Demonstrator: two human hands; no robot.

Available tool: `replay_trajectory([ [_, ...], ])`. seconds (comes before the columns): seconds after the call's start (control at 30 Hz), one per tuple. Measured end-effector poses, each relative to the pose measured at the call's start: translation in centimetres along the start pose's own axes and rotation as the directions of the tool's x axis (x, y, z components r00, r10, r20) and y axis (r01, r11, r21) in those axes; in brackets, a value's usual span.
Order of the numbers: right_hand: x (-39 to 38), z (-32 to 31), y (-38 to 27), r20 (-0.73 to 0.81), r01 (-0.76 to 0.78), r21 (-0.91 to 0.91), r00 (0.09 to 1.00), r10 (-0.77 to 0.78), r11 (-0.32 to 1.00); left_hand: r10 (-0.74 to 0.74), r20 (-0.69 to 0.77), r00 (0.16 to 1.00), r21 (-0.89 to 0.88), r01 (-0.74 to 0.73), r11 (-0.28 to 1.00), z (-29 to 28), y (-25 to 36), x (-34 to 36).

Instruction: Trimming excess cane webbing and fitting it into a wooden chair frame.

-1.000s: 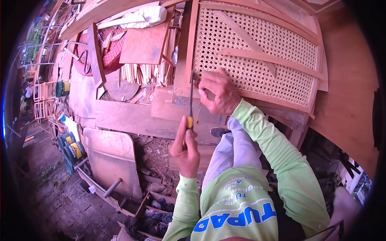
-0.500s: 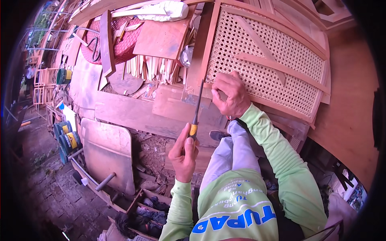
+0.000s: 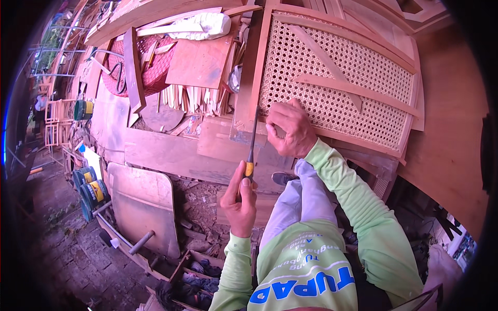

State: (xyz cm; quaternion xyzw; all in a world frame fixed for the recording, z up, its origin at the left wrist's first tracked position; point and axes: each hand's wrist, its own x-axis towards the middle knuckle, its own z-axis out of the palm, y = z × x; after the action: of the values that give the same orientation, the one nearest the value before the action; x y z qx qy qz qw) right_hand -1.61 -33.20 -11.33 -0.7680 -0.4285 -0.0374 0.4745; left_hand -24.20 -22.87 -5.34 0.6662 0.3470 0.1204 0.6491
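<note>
The left hand point(image 3: 240, 210) is closed round a long thin tool point(image 3: 251, 154) — its tip by the near left corner of the cane panel point(image 3: 381, 78). The right hand point(image 3: 293, 129) curls there — any grip, I cannot tell.

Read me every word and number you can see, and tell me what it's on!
I can't copy printed words, but here's where they are:
Light green shirt: big blue letters, plus smaller blue and white ones.
Dark green buckets, yellow labels: small dark lettering.
Farther dark green bucket: yellow label, too small to read.
Yellow-and-black-handled tool: no lettering I can make out.
</note>
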Motion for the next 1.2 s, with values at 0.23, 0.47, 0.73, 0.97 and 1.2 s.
replay_trajectory([
  [0.23, -0.2, -0.3, 0.3, -0.038, -0.005, -0.004, 0.999, 0.005, 1.0, 0.087, -0.034, 0.996, 0.139, -0.081, 0.987, 1.2, -0.5, -0.2],
  [0.47, 0.3, 0.0, 0.2, -0.032, -0.003, 0.012, 0.999, 0.004, 1.0, 0.328, -0.063, 0.942, 0.388, -0.28, 0.878, 3.8, -1.5, 0.5],
  [0.73, 0.3, -0.5, -0.3, 0.001, 0.017, -0.064, 1.0, -0.017, 0.998, 0.095, -0.136, 0.986, 0.109, -0.08, 0.991, 3.5, -1.9, -1.9],
  [0.97, 0.9, -1.1, -0.4, 0.098, 0.039, -0.044, 0.995, -0.035, 0.998, 0.213, -0.18, 0.96, 0.204, -0.175, 0.963, 4.8, -3.3, -2.1],
  [1.2, 0.4, -0.9, -0.5, 0.107, -0.014, -0.021, 0.994, 0.016, 1.0, 0.296, -0.166, 0.941, 0.222, -0.257, 0.941, 5.8, -0.7, 0.7],
])
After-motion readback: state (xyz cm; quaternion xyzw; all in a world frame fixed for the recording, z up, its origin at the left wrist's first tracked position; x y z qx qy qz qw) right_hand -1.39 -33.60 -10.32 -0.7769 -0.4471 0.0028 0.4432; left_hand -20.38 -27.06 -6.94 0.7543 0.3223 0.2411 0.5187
